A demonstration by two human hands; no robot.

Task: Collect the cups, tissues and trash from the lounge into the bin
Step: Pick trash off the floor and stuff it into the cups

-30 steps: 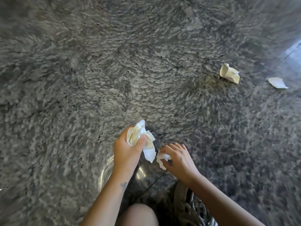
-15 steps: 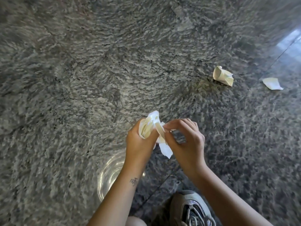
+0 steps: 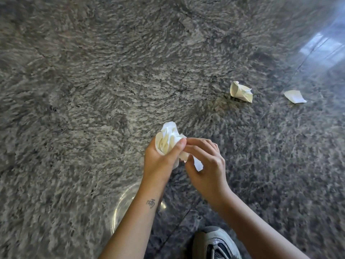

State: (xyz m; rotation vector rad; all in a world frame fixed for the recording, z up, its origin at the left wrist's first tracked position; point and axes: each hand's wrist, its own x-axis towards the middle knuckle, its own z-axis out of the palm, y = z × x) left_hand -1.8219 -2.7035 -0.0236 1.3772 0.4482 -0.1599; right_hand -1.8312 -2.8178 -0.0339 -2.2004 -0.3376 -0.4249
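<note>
My left hand point(image 3: 158, 163) grips a crumpled bunch of white tissues point(image 3: 168, 139) above the floor. My right hand point(image 3: 207, 165) meets it from the right, its fingertips pinching a small white scrap point(image 3: 197, 163) against the bunch. A crushed paper cup point(image 3: 241, 91) lies at the edge of the rug, up and to the right. A flat white piece of paper point(image 3: 295, 96) lies on the stone floor further right. Below my left forearm a clear round rim point(image 3: 119, 206) shows, partly hidden by the arm.
A grey shaggy rug point(image 3: 84, 90) covers the left and centre. Dark polished stone floor point(image 3: 280, 165) runs along the right and bottom. My grey shoe point(image 3: 214, 243) stands at the bottom edge.
My right hand lifted a small scrap from the floor and brought it up to the bunch in my left hand. Both hands have risen and shifted right.
</note>
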